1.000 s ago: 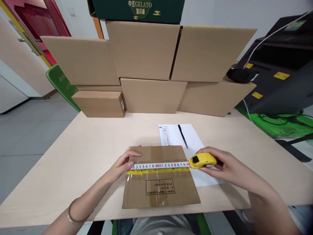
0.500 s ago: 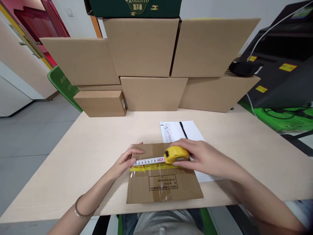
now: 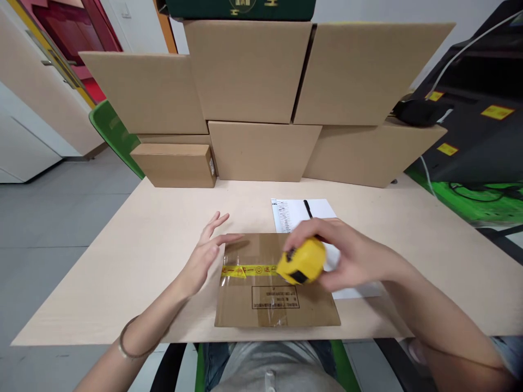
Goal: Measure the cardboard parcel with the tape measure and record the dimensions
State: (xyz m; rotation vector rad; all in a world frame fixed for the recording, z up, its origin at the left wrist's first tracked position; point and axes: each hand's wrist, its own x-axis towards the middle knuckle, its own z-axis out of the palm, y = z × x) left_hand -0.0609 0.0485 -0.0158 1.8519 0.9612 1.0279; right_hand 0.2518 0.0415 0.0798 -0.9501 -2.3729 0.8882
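A flat brown cardboard parcel [image 3: 261, 305] with a yellow tape strip and a printed label lies near the front edge of the table. Over its right half my right hand [image 3: 347, 256] grips a yellow tape measure [image 3: 302, 262], lifted off the parcel with no blade showing. My left hand [image 3: 206, 253] hovers at the parcel's left edge, fingers spread and holding nothing. A bracelet is on my left wrist.
A white sheet [image 3: 300, 212] with a black pen [image 3: 308, 209] lies behind the parcel. Cardboard boxes [image 3: 261, 149] are stacked along the far edge of the light wooden table [image 3: 122, 272]. A green chair [image 3: 114, 136] stands at the left, a black machine [image 3: 478, 125] at the right.
The tape blade that stretched across the parcel has gone back into the case. My right hand lifted the case leftward over the parcel. My left hand let go of the blade end and opened.
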